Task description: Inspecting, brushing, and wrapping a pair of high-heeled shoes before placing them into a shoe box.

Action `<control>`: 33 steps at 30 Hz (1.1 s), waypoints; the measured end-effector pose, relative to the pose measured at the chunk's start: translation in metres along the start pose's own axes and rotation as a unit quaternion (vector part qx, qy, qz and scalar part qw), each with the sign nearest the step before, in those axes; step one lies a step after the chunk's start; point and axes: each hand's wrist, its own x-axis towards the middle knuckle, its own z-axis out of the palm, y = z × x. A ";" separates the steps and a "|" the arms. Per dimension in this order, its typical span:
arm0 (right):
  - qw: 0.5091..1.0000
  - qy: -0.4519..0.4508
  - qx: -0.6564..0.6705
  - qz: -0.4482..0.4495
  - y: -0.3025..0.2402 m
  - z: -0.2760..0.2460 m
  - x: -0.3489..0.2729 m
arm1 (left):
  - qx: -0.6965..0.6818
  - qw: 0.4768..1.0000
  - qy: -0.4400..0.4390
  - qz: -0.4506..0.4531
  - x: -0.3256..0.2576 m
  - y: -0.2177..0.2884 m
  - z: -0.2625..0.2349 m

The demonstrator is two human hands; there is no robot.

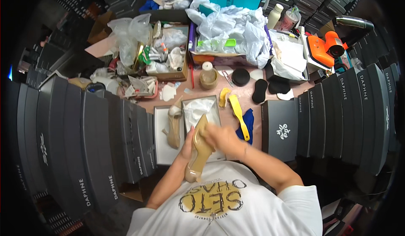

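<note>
Gripping a glossy tan shoe over the near edge of the bench, the left hand steadies its side while the right hand blurs against it, grip unclear; probably light, stiffish and kinda slick, so the midsection's safest.

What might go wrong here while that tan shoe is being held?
The left hand holds the shoe along its side, so it might slip. The right hand, blurred beside it, may be moving and could scuff the glossy surface. The yellow tool lies near the right forearm and might get bumped.
</note>
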 end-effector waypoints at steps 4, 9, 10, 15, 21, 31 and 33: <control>0.997 -0.008 -0.029 -0.066 -0.011 -0.002 -0.020 | -0.088 0.993 0.074 -0.010 0.000 0.005 0.010; 0.986 0.131 0.055 0.082 0.036 -0.012 0.009 | 0.020 0.998 -0.056 0.029 0.001 0.020 0.020; 0.982 0.135 0.071 0.110 0.035 -0.014 0.008 | 0.018 0.998 -0.051 0.039 0.002 0.024 0.020; 0.939 0.180 0.191 0.221 0.046 -0.009 -0.010 | 0.015 0.995 0.011 0.100 0.002 0.035 0.021; 0.965 0.140 0.212 0.064 -0.009 -0.007 -0.025 | 0.080 0.972 0.107 0.193 0.007 0.026 0.012; 0.952 0.207 0.090 0.207 0.077 -0.022 0.010 | -0.009 0.963 0.119 0.241 0.011 0.028 0.033; 0.956 0.197 0.065 0.205 0.083 -0.038 0.012 | -0.024 0.960 0.121 0.251 0.011 0.026 0.033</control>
